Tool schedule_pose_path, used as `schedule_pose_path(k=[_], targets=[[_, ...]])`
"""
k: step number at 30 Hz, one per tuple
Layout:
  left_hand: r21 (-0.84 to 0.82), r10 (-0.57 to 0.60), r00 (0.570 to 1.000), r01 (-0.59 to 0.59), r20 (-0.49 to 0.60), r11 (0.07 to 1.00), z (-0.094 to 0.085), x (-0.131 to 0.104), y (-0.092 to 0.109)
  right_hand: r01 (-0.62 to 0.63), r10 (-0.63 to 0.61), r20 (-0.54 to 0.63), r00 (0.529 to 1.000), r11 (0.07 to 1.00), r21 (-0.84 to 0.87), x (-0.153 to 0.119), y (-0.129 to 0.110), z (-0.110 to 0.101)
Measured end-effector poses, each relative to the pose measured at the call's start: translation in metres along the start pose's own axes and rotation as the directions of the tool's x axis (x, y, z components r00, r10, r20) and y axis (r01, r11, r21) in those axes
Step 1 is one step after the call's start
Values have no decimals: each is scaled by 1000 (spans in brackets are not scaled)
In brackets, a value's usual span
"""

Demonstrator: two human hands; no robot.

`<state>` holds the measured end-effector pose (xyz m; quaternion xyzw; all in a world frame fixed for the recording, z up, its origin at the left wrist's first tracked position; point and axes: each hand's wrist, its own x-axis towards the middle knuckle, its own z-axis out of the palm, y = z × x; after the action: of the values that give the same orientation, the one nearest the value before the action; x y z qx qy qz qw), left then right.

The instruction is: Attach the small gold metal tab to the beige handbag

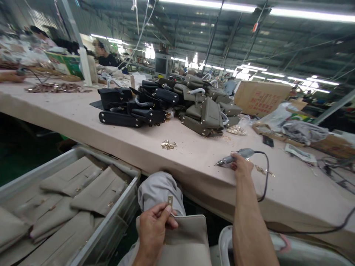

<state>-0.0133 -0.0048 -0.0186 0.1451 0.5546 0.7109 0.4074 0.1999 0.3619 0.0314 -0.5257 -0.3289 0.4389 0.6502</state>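
Note:
Between the thumb and fingers of my left hand [155, 225] is a small brass-coloured metal plate [170, 200] with a slot in it. That hand is over a beige bag piece [191, 236] lying on my lap. My right hand [242, 164] is wrapped round a grey corded electric screwdriver [226, 160], its tip pointing left, low over the table [194, 159]. Beside this hand, several gold metal plates [260, 170] lie on the table. Farther left is a small heap of gold metal fittings [168, 145].
Black bags [133, 111] and olive-grey bags [205, 114] are piled at the table's middle. A plastic crate [133, 177] of beige bag pieces stands at my left. The screwdriver's cord [266, 184] hangs over the table edge. A cardboard box [260, 96] stands behind; other people work at the far left.

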Motion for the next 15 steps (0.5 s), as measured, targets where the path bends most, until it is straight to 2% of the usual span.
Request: schedule_pose_path(k=[2,4,7,9,15], targets=[[9,-5,1000,5,10,1000,-1,1,-2,-28,26,18,999,996,84,-1,-4,1],[20,-4,1000,4,12,1000,-2,2,-4,-88,69,97,993,976,198,0,-7,2],[37,0,1000,-1,16,999,-2,3,-5,-251,160,236,959,864,436,2,-7,1],[30,-6,1000,5,21,1000,-2,3,-5,-309,174,285,942,778,546,6,-6,0],[-17,15,999,-15,-48,1000,3,1,-2,-283,129,279,952,720,633,23,-3,3]])
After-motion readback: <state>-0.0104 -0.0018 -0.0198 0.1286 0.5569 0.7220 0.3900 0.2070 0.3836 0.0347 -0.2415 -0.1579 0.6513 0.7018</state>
